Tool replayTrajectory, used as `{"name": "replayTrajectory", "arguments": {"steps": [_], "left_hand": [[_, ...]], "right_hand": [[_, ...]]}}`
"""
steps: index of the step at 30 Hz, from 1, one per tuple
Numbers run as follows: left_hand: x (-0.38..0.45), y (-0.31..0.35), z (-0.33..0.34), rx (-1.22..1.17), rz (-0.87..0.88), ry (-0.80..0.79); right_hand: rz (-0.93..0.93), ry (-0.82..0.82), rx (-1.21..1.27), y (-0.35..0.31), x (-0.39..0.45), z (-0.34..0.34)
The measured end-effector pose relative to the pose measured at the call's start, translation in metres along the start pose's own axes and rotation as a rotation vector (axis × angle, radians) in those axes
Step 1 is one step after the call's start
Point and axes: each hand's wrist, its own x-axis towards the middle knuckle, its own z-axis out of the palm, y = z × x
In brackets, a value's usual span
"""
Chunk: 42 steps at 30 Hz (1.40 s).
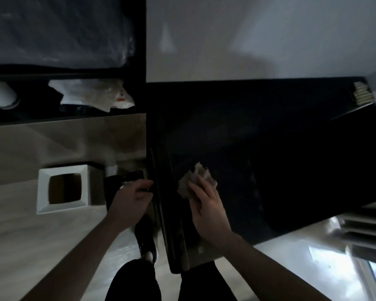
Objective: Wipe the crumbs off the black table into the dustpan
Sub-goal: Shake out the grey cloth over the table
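The black table [258, 137] fills the middle and right of the view, too dark for crumbs to be made out. My right hand [206, 205] presses a crumpled grey-brown cloth [197, 180] flat onto the tabletop near its left edge. My left hand [131, 198] grips the black dustpan [123, 181], held just beside and below that left table edge. Most of the dustpan is hidden by the hand and by shadow.
A white square bin [63, 189] with an open top stands on the light wooden floor left of the dustpan. A dark shelf at upper left holds a white bag [91, 94] and a white cylinder [1, 95]. My legs and a dark shoe [147, 237] are below.
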Motion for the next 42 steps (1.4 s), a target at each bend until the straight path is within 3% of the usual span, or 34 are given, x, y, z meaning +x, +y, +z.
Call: {"name": "replayTrajectory", "arguments": {"steps": [4, 7, 11, 17, 21, 27, 36, 42], "left_hand": [[-0.013, 0.023, 0.022, 0.060, 0.006, -0.059], [-0.015, 0.043, 0.037, 0.109, 0.018, -0.076], [-0.004, 0.071, 0.061, 0.176, -0.024, -0.108], [0.007, 0.092, 0.087, 0.264, -0.132, -0.051], [-0.002, 0.118, 0.107, 0.161, -0.065, 0.016], [-0.032, 0.194, 0.151, 0.105, 0.081, 0.085], [-0.066, 0.275, 0.190, 0.020, 0.265, -0.169], [-0.092, 0.323, 0.225, 0.065, 0.228, -0.361]], "right_hand": [[0.157, 0.016, 0.204, 0.009, -0.010, -0.022], [0.379, 0.066, 0.283, 0.016, 0.000, -0.027], [0.559, -0.010, 0.327, 0.028, 0.017, -0.032], [0.497, -0.140, 0.536, 0.061, 0.030, -0.074], [0.438, -0.227, 0.760, 0.094, 0.023, -0.136], [0.318, -0.216, 0.782, 0.140, 0.013, -0.221], [0.272, -0.086, 0.935, 0.167, -0.026, -0.293], [0.310, 0.055, 0.931, 0.199, -0.084, -0.325]]}}
